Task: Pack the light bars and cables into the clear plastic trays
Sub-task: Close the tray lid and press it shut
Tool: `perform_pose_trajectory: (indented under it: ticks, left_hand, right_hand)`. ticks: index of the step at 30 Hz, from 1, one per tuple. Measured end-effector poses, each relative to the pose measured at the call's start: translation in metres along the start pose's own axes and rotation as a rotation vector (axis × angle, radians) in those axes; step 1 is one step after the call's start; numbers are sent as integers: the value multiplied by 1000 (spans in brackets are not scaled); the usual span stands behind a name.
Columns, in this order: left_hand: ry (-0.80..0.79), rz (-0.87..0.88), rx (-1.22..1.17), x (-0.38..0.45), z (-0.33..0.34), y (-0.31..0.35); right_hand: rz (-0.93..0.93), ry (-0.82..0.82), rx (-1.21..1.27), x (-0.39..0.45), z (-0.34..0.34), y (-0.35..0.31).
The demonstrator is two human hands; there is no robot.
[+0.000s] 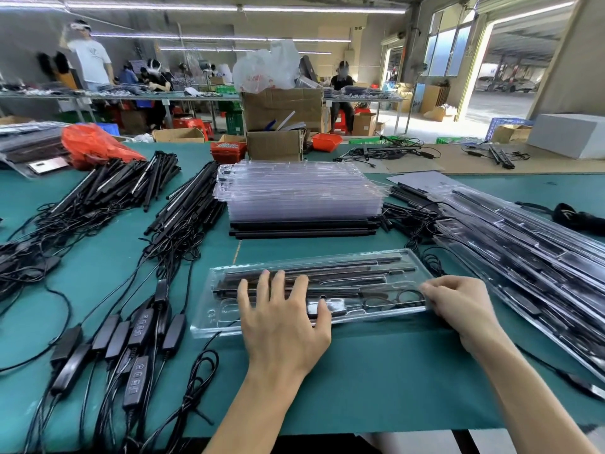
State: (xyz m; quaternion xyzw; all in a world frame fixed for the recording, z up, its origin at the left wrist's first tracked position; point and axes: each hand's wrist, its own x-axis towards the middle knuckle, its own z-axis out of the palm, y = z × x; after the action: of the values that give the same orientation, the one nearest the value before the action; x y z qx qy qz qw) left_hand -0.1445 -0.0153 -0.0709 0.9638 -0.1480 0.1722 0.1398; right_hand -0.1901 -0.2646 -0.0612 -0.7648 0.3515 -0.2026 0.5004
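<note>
Head view: the tray (pixel 209 319) lies on the green table (pixel 376 381), long axis left to right, holding bars (pixel 314 273) lengthwise and a coiled cable (pixel 397 298). The left hand (pixel 283 326) presses flat, fingers straight. The right hand (pixel 458 304) seems to pinch the tray's right end.

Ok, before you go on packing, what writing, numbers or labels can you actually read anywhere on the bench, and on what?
None reads clearly.
White button marks on the inline controllers: symbols, too small to read.
Red print on the white plastic bag: blurred.
Small dark marks on the white sheet: too small.
Light mark on the black pouch: a logo shape, no letters legible.
</note>
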Motion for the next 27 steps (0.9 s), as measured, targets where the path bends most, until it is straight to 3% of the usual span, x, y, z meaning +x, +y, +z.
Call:
perform_pose_trajectory:
  ticks: [4, 6, 8, 11, 14, 20, 27]
  left_hand:
    - [-101, -38, 26, 4, 6, -4]
    - [-117, -40, 16, 3, 9, -4]
    - [-128, -37, 24, 3, 11, -4]
    - [-120, -33, 36, 3, 12, -5]
    - [-100, -33, 15, 2, 12, -5]
    - [7, -119, -43, 2, 4, -5]
    - [-103, -100, 26, 3, 11, -10]
  right_hand:
    - [-52, 82, -304, -12, 10, -2]
    - [-159, 181, -541, -14, 10, -2]
    - [-295, 246, -589, -17, 11, -7]
    - [-436, 16, -445, -20, 23, -18]
    - [-467, -189, -479, -21, 38, -25]
    - [-517, -182, -666, -18, 38, -11]
    - [-524, -219, -614, -16, 36, -12]
